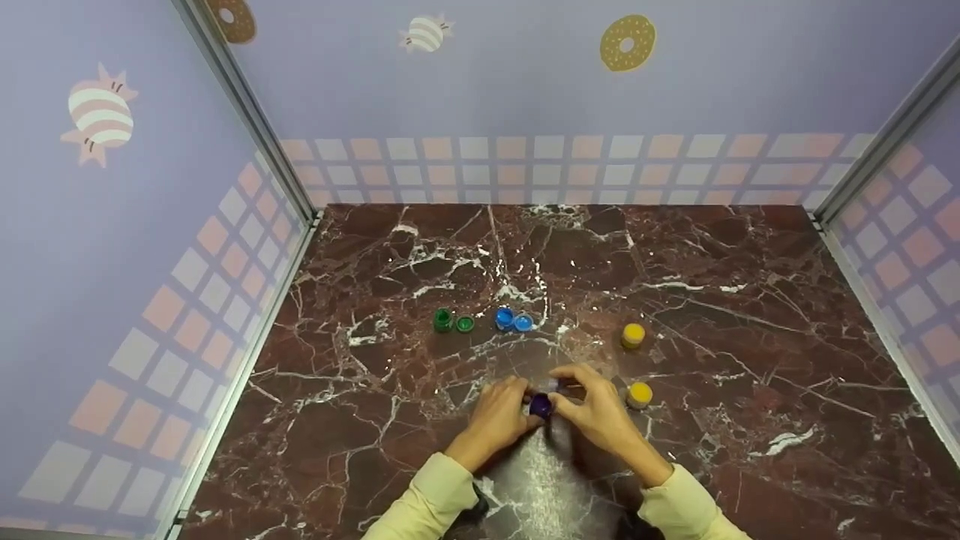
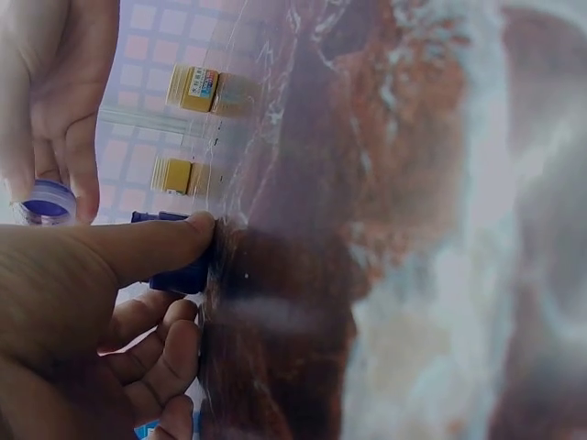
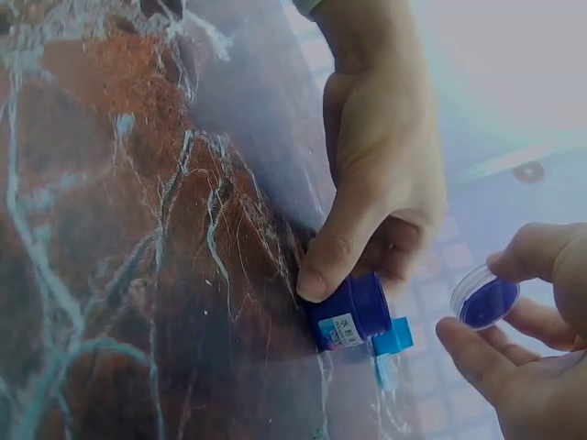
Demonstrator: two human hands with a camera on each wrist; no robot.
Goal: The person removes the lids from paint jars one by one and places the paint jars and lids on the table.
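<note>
A small paint jar, dark purple-blue with a white label, stands uncapped on the table. My left hand grips it between thumb and fingers. Just to the right of the jar, my right hand pinches the jar's clear lid by its rim, off the table; purple paint coats its inside. In the left wrist view the lid is held apart from the jar.
Farther back stand an open green paint jar with its lid and an open blue jar beside its lid. Two capped yellow jars stand right of my hands. Patterned walls enclose the marbled table.
</note>
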